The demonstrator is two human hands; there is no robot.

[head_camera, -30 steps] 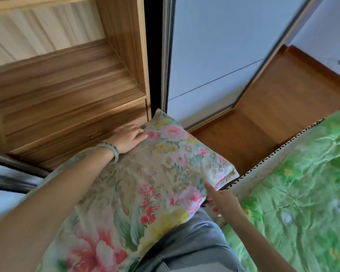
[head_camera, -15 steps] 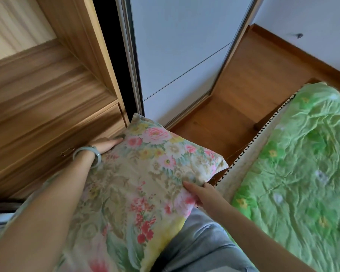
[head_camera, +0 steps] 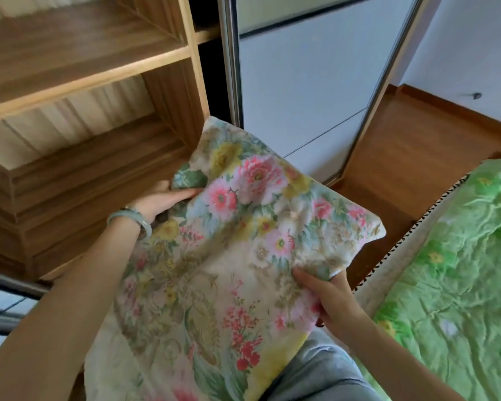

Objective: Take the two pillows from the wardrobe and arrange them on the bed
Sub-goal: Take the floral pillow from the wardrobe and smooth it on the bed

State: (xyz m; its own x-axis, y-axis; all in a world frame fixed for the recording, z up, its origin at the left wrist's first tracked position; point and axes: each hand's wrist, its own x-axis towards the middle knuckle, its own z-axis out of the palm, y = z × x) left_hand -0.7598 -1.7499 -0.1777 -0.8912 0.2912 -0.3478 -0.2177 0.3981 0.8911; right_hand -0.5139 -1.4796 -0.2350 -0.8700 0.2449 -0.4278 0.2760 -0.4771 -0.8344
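Observation:
A floral pillow (head_camera: 229,256) with pink, yellow and red flowers fills the middle of the view, held in front of my body. My left hand (head_camera: 159,201), with a pale green bangle on the wrist, grips its left edge near the top corner. My right hand (head_camera: 330,296) pinches its right edge lower down. The open wooden wardrobe (head_camera: 84,111) stands at the left with bare shelves. The bed (head_camera: 451,285), under a green flowered cover, lies at the right. Only one pillow shows.
A white sliding wardrobe door (head_camera: 307,82) with a metal frame stands behind the pillow. Brown wooden floor (head_camera: 402,157) runs between the wardrobe and the bed. My grey trousers (head_camera: 315,371) show below the pillow.
The pillow has risen and come away from the wardrobe drawer. My left hand has shifted from lying on top to gripping the left edge. The view has tilted upward.

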